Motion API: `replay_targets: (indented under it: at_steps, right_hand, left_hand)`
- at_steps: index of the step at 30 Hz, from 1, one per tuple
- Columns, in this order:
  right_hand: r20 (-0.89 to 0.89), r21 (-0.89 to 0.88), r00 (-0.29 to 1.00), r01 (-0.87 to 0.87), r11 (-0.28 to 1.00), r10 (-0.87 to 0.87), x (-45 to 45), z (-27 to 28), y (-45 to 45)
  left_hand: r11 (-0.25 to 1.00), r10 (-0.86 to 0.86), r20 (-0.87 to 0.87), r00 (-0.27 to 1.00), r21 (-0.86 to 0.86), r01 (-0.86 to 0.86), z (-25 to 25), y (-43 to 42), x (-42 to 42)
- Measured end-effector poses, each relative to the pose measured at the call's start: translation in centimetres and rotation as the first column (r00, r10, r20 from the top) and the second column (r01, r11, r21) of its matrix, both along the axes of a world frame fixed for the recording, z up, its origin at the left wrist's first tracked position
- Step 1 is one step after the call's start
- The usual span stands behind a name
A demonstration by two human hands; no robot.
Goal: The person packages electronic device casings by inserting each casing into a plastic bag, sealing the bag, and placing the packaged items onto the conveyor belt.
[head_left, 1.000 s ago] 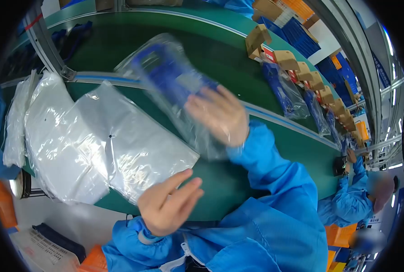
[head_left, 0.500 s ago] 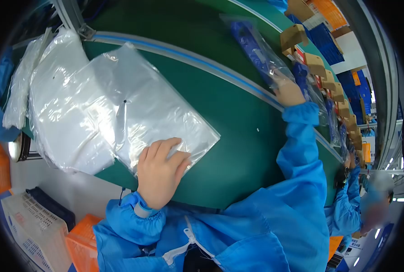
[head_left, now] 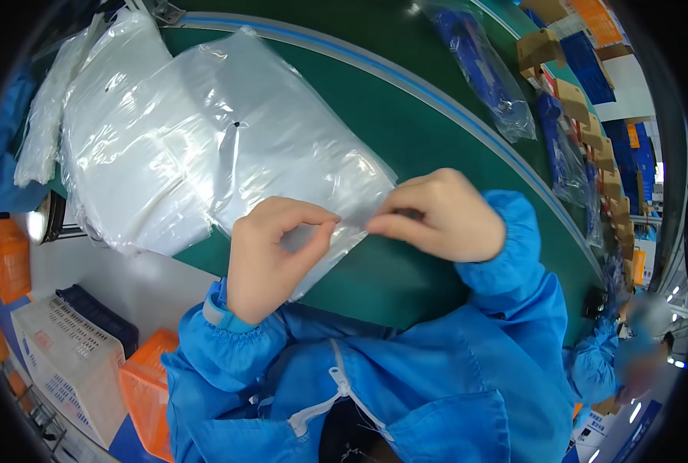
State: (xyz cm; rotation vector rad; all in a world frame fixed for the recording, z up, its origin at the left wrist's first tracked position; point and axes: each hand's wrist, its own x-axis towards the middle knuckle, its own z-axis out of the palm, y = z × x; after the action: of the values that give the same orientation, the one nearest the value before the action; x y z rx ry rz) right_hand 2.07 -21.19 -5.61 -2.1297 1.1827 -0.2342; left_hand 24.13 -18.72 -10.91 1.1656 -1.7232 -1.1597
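Note:
Two overlapping stacks of clear plastic bags lie on the green table; the nearer stack reaches under my hands and the other is to its left. My left hand pinches at the near edge of the nearer stack, thumb and forefinger together. Facing it, my right hand pinches the edge of a clear bag at the stack's corner. How many layers the fingertips hold is too small to tell. Beyond the rail, a bagged blue item lies on the dark green belt.
A blue-striped metal rail crosses behind the bags. More bagged blue items and open cardboard boxes line the right. Crates, one white and one orange, stand at lower left. A co-worker in blue is at the right.
My right hand has let go of the bagged blue item, which rests on the belt, and has come back to the bag stack. My left hand's fingers have closed at the stack's edge.

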Motion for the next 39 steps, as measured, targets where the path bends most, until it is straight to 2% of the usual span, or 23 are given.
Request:
replay_targets:
  at_steps: [2, 4, 5, 7, 10, 12, 14, 15, 18, 20, 21, 24, 26, 28, 30, 33, 37, 39]
  right_hand:
    - [0.05, 0.046, 0.999, -0.013, 0.999, 0.011, 2.2, -0.8, -0.2]
    - [0.212, 0.127, 0.973, 0.069, 0.99, -0.095, 3.2, -2.0, -0.2]
    - [0.288, 0.167, 0.946, 0.101, 0.981, -0.147, 3.6, -2.3, -0.3]
    - [0.177, 0.149, 0.972, 0.131, 0.98, -0.157, 3.5, -1.4, -1.0]
    - [-0.001, 0.092, 0.993, 0.115, 0.989, -0.115, 2.1, -1.6, -1.7]
    - [-0.1, 0.059, 0.991, 0.093, 0.994, -0.086, 1.4, -1.9, -1.8]
    - [0.047, 0.206, 0.996, -0.08, 0.975, 0.071, 0.8, -1.1, -2.4]
    - [0.041, 0.295, 0.997, -0.082, 0.952, 0.073, 0.8, 0.1, -2.7]
    - [0.111, 0.134, 0.988, 0.088, 0.987, -0.104, 1.1, 2.2, -4.4]
    - [0.097, 0.119, 0.948, 0.29, 0.949, -0.302, 2.3, 2.8, -6.4]
    - [0.155, 0.181, 0.937, 0.284, 0.942, -0.312, 2.8, 2.5, -8.0]
    - [0.345, 0.351, 0.892, 0.164, 0.922, -0.29, 4.6, 0.0, -14.2]
    - [0.363, 0.495, 0.843, 0.186, 0.849, -0.397, 7.2, -1.2, -18.4]
    - [0.331, 0.506, 0.825, 0.254, 0.824, -0.458, 9.5, -3.3, -23.2]
    - [0.279, 0.358, 0.816, 0.401, 0.843, -0.507, 12.1, -5.7, -28.0]
    - [0.395, 0.348, 0.675, 0.518, 0.781, -0.623, 16.1, -7.7, -32.9]
    - [0.512, 0.566, 0.461, 0.453, 0.689, -0.724, 20.0, -8.3, -37.3]
    - [0.484, 0.62, 0.438, 0.439, 0.65, -0.758, 20.8, -8.3, -38.5]
  left_hand:
    - [1.0, 0.013, -0.018, 1.0, -0.019, -0.014, 0.1, 0.0, 0.3]
    - [0.999, 0.047, -0.017, 0.999, -0.012, -0.048, 0.2, 0.0, 0.5]
    - [0.996, 0.09, -0.076, 0.993, 0.021, -0.089, 0.2, -0.1, 0.6]
    - [0.983, 0.18, -0.196, 0.964, 0.078, -0.167, 0.0, -0.3, 0.9]
    - [0.928, 0.366, -0.477, 0.799, 0.255, -0.273, -0.3, -1.2, 1.6]
    - [0.932, 0.357, -0.461, 0.812, 0.239, -0.274, -0.5, -1.8, 2.2]
    - [0.937, 0.338, -0.494, 0.801, 0.258, -0.235, -1.3, -1.8, 2.2]
    - [0.94, 0.324, -0.498, 0.805, 0.268, -0.212, -1.2, -1.7, 1.9]
    - [0.943, 0.259, -0.415, 0.872, 0.303, -0.136, -1.8, -1.4, 1.4]
    - [0.965, 0.201, -0.351, 0.915, 0.23, -0.124, -2.1, -1.2, 1.2]
    - [0.973, 0.175, -0.312, 0.934, 0.197, -0.116, -2.2, -1.1, 1.2]
    - [0.995, 0.021, -0.048, 0.999, -0.098, -0.026, -2.5, -1.7, 1.8]
    - [0.994, 0.03, -0.058, 0.998, -0.105, -0.036, -2.2, -1.7, 1.8]
    - [0.992, 0.037, -0.062, 0.997, -0.12, -0.044, -2.4, -1.6, 1.9]
    - [0.994, 0.028, -0.065, 0.997, -0.105, -0.035, -2.9, -1.5, 2.1]
    - [0.99, 0.044, -0.057, 0.997, -0.131, -0.052, -3.5, -1.4, 1.9]
    - [0.986, -0.002, 0.008, 1.0, -0.167, 0.003, -4.2, -1.5, 1.8]
    - [0.986, -0.013, -0.036, 0.999, -0.164, 0.006, -4.1, -1.6, 1.9]
